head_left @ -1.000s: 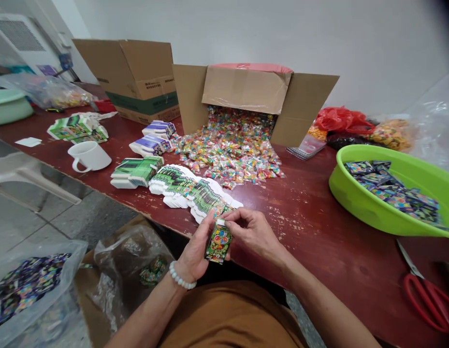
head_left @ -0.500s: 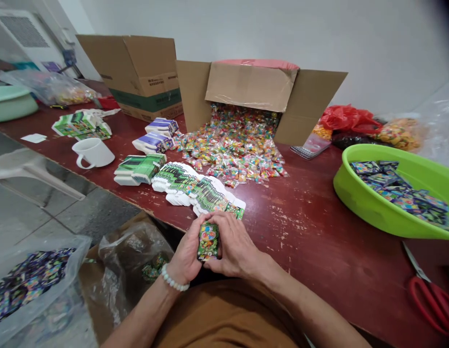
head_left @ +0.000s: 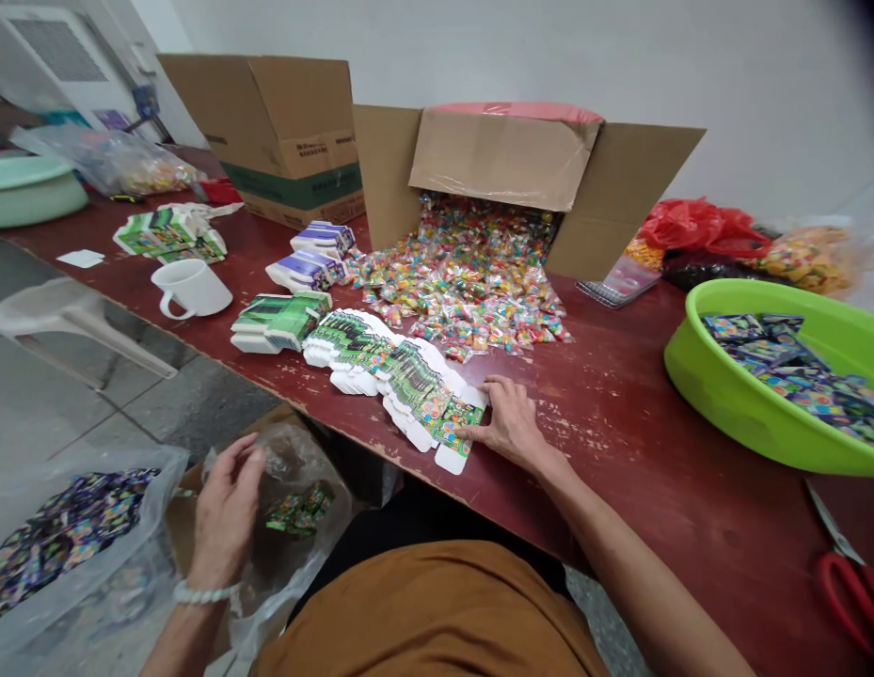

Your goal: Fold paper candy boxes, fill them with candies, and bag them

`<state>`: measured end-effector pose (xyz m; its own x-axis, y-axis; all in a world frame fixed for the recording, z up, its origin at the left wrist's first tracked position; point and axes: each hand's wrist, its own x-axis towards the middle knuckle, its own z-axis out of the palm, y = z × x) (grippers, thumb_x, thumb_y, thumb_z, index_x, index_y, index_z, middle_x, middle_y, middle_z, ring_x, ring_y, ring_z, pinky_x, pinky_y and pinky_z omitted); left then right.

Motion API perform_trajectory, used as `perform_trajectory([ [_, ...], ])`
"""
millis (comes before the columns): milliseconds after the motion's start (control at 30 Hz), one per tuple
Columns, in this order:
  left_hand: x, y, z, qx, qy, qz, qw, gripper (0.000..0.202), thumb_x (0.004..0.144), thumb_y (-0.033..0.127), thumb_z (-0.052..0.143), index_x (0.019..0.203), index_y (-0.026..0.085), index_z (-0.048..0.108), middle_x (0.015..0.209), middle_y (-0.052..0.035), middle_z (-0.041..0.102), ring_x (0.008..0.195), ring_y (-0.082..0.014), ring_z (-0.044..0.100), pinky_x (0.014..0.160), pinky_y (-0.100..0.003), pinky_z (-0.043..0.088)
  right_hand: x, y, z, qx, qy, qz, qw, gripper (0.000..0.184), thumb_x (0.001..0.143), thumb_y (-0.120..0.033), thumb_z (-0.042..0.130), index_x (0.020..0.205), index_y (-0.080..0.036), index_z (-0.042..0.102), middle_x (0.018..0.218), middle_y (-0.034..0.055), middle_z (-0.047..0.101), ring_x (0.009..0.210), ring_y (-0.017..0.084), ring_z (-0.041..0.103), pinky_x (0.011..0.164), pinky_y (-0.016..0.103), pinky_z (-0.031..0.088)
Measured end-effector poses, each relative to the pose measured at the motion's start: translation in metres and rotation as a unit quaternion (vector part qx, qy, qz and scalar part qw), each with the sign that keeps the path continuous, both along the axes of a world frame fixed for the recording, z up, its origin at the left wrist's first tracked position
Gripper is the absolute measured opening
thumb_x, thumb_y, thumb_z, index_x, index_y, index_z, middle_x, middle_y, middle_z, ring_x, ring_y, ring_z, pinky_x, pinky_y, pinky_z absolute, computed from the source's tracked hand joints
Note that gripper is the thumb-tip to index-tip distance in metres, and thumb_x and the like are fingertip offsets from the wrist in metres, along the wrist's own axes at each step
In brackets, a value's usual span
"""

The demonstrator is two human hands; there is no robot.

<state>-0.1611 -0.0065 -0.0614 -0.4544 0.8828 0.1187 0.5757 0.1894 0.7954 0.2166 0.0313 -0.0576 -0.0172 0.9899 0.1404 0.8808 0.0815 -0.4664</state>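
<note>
A: Between boxes, seemingly: left hand over the bag, grip released, empty; right hand spread, touching the end blank on the worktop.

B: Next calls for pinching up that blank alone (not its neighbours). Different from before?

A: Half a second back, both grips clenched on a folded box; now let go, likely among the boxes in the bag.

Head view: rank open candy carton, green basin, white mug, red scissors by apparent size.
1. open candy carton
2. green basin
3. white mug and red scissors: unsure, the scissors are nearer and cut off by the frame.
</note>
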Motion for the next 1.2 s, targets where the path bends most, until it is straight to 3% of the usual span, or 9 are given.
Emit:
perform_trajectory([
  [100,0.063,0.000,0.035,0.013,-0.120,-0.109,0.987,0.046,0.080,0.048,0.058,0.116,0.020,0.060,0.106,-0.0059,0.066,0.097,-0.0220,0.061,0.089,-0.034,0.047,-0.002,-0.002,0.006,-0.030,0.198,-0.027,0.979,0.029,0.074,-0.042,0.066,0.090,-0.019,0.059,0.090,0.0054,0.062,0.085,0.023,0.055,0.074,0.035,0.042],
  [200,0.126,0.003,0.061,-0.035,-0.228,-0.272,0.934,0.043,0.081,0.044,0.060,0.117,0.019,0.060,0.107,-0.0071,0.067,0.097,-0.0207,0.061,0.089,-0.032,0.046,-0.002,-0.007,0.026,-0.074,0.415,0.010,0.907,0.022,0.080,-0.040,0.061,0.082,-0.019,0.058,0.075,-0.0007,0.059,0.069,0.015,0.054,0.067,0.028,0.042],
  [267,0.155,0.007,0.067,-0.122,-0.347,-0.384,0.847,0.044,0.081,0.045,0.062,0.117,0.019,0.060,0.107,-0.0084,0.068,0.095,-0.0211,0.062,0.085,-0.032,0.048,-0.004,-0.013,0.044,-0.081,0.484,0.042,0.870,0.022,0.079,-0.039,0.064,0.085,-0.019,0.059,0.078,-0.0010,0.061,0.071,0.014,0.055,0.068,0.027,0.043],
  [400,0.183,0.013,0.062,-0.284,-0.549,-0.515,0.594,0.054,0.070,0.052,0.072,0.106,0.013,0.065,0.091,-0.0125,0.071,0.077,-0.0236,0.068,0.073,-0.036,0.053,-0.010,-0.026,0.072,-0.092,0.530,0.089,0.838,0.021,0.079,-0.037,0.068,0.085,-0.019,0.060,0.075,-0.0018,0.062,0.065,0.011,0.055,0.061,0.023,0.044],
  [500,0.190,0.012,0.056,-0.292,-0.606,-0.527,0.520,0.057,0.063,0.046,0.080,0.104,0.010,0.065,0.086,-0.0120,0.070,0.078,-0.0269,0.070,0.072,-0.036,0.054,-0.016,-0.030,0.077,-0.109,0.564,0.097,0.813,0.021,0.081,-0.037,0.068,0.086,-0.019,0.060,0.068,-0.0039,0.059,0.050,0.006,0.048,0.046,0.018,0.037],
  [700,0.186,0.008,0.053,-0.278,-0.622,-0.501,0.535,0.052,0.064,0.045,0.079,0.102,0.011,0.065,0.087,-0.0110,0.069,0.066,-0.0232,0.069,0.058,-0.030,0.054,-0.025,-0.032,0.073,-0.113,0.609,0.072,0.782,0.027,0.080,-0.038,0.069,0.096,-0.019,0.059,0.063,-0.0058,0.055,0.038,0.004,0.042,0.035,0.017,0.031],
  [967,0.176,0.014,0.064,-0.262,-0.544,-0.519,0.605,0.047,0.059,0.049,0.082,0.084,0.011,0.069,0.072,-0.0091,0.069,0.058,-0.0186,0.066,0.058,-0.028,0.052,-0.025,-0.045,0.071,-0.130,0.584,0.142,0.789,0.050,0.080,-0.033,0.069,0.125,-0.023,0.047,0.100,0.0049,0.064,0.086,0.016,0.062,0.074,0.031,0.052],
  [1067,0.177,0.012,0.070,-0.252,-0.540,-0.522,0.610,0.055,0.055,0.050,0.084,0.092,0.013,0.070,0.077,-0.0091,0.070,0.064,-0.0201,0.066,0.066,-0.032,0.053,-0.028,-0.053,0.072,-0.077,0.520,0.125,0.842,0.058,0.080,-0.031,0.068,0.131,-0.026,0.040,0.110,0.0070,0.060,0.089,0.018,0.061,0.076,0.034,0.052],
  [1200,0.177,0.009,0.075,-0.234,-0.534,-0.528,0.618,0.064,0.057,0.056,0.081,0.104,0.014,0.068,0.082,-0.0092,0.069,0.073,-0.0211,0.065,0.069,-0.030,0.049,-0.029,-0.063,0.084,0.142,0.282,0.071,0.946,0.046,0.076,-0.025,0.070,0.118,-0.026,0.050,0.116,0.0080,0.051,0.102,0.022,0.054,0.087,0.038,0.048],
])
